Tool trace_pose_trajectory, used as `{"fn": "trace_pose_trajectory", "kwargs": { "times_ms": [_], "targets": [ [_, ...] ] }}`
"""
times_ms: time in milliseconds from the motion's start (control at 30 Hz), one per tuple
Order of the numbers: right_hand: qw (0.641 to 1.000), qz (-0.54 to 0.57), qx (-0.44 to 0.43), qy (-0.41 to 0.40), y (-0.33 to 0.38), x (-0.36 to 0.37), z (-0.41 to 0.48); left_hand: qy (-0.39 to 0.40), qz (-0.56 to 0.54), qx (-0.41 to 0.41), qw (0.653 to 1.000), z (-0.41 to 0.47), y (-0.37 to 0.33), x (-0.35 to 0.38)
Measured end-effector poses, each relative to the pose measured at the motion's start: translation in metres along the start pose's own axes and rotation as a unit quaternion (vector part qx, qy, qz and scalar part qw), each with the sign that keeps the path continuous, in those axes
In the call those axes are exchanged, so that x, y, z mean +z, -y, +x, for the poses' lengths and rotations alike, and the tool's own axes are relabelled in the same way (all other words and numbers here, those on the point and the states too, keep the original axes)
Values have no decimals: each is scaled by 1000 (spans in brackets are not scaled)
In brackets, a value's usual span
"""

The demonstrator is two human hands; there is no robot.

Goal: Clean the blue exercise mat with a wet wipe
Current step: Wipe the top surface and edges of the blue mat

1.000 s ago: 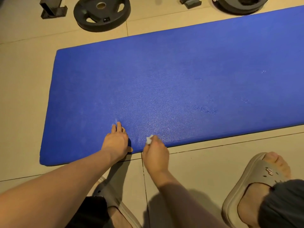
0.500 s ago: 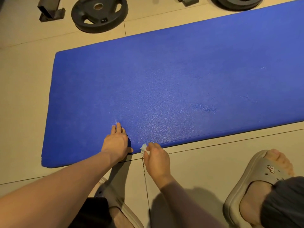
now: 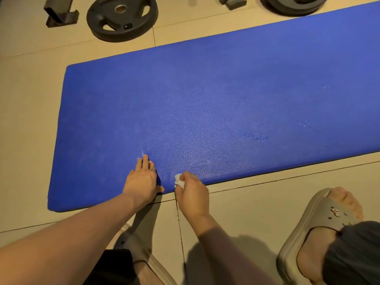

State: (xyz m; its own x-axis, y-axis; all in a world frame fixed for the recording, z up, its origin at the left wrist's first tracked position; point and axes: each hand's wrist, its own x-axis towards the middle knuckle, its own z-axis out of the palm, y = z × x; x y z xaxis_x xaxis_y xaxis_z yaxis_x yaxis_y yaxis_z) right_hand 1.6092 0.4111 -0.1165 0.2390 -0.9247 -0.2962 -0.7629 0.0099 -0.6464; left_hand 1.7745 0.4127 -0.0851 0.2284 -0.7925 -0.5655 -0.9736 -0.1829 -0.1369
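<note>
Far beyond the left grip and to its left, a dark metal bracket [image 3: 60, 11] stands on the tiled floor [image 3: 24, 99]. Just right of it a black weight plate [image 3: 122, 17] lies flat, near the far edge of the blue mat [image 3: 226, 95] but apart from it. The mat lies flat on the floor, and its short end is well left of the left grip.

The left grip [image 3: 141, 182] rests palm down on the mat's near edge, with its fingers straight and close together and its thumb stretched along the border. It holds nothing. Nearer the person, below its forearm, part of a beige slipper [image 3: 141, 256] shows.

Just right of the left grip, across a narrow strip of mat, the right grip [image 3: 192, 194] has its fingers curled round a small crumpled white wet wipe [image 3: 179, 181]. The wipe sticks out at this grip's far left side and appears to touch the mat just inside the near edge. The wrist is over the floor.

Beyond the right grip the surface glistens with fine speckles, and farther right a darker mottled patch [image 3: 255, 137] marks the mat. Far beyond that, a small metal piece [image 3: 234, 2] and a second weight plate [image 3: 294, 5], cut off by the top edge, sit on the floor. Right of the right grip and nearer the person, a foot in a second slipper [image 3: 320, 227] stands on the tiles, partly covered by dark shorts [image 3: 353, 254].
</note>
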Motion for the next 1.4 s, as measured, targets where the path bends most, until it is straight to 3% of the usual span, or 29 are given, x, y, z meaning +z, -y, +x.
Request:
{"fn": "trace_pose_trajectory", "kwargs": {
  "times_ms": [100, 200, 300, 500, 567, 633, 767, 867, 1033, 1267, 1400],
  "targets": [
    [999, -1, 13, -49, -22, -21, 4, 5, -1, 4, 1000, 1, 1, -1],
    [984, 35, 90, -148, -60, -51, 13, 7, -1, 4, 1000, 1, 0, -1],
    [973, 44, 127, -188, -73, -59, 16, 9, 4, 1, 1000, 1, -2, 0],
    [997, -9, -27, -68, -25, -11, -4, 15, 1, -6, 1000, 1, -4, -3],
    [996, -14, -45, -81, -35, -17, -1, 17, 3, -4, 1000, 0, -4, -4],
    [990, -10, -26, -135, -57, -33, 4, 16, 8, -4, 1000, -1, -4, -4],
    [965, 3, 92, -244, -93, -72, 18, 21, 12, -6, 1000, 0, -3, -3],
    [966, 16, 109, -235, -79, -60, 12, 23, 15, -8, 1000, 1, -4, -3],
    [994, -17, -11, -109, -46, -27, -5, 22, 28, -11, 999, 3, -3, -7],
    [949, 22, 181, -256, -129, -114, 34, 41, 31, -43, 998, 0, -13, -31],
    [955, 50, 170, -239, -112, -95, 27, 10, -4, -17, 1000, 8, -43, -52]
  ]
}}
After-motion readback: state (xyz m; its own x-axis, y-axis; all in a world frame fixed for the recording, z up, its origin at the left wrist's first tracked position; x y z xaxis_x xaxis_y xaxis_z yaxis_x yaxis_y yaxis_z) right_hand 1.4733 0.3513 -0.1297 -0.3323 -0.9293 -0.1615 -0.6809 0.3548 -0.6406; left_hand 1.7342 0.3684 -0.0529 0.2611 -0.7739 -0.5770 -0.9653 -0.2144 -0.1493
